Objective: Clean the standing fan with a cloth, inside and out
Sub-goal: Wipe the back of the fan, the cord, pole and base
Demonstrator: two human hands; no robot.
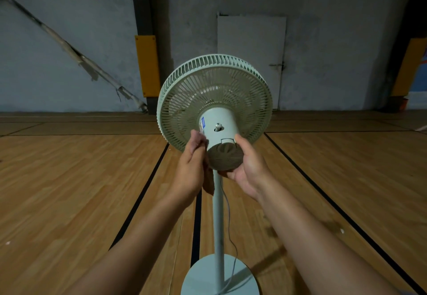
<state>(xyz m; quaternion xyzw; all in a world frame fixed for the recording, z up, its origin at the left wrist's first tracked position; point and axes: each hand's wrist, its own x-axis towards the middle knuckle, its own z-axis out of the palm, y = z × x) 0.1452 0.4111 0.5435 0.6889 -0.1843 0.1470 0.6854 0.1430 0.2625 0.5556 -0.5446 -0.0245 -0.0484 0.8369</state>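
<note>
Cupping the motor housing (219,121), your right hand (248,172) curls under it. Your left hand (191,167) presses flat against it

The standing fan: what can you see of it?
The standing fan, pale green and plastic-looking, stands upright, seen from behind. A round slatted cage encloses blades; the motor housing bears a label, a knob and a grey vented rear cap. A pole meets a round base on the wooden floor, cord hanging alongside. The left hand presses the housing; the right hand cups the cap.
</note>
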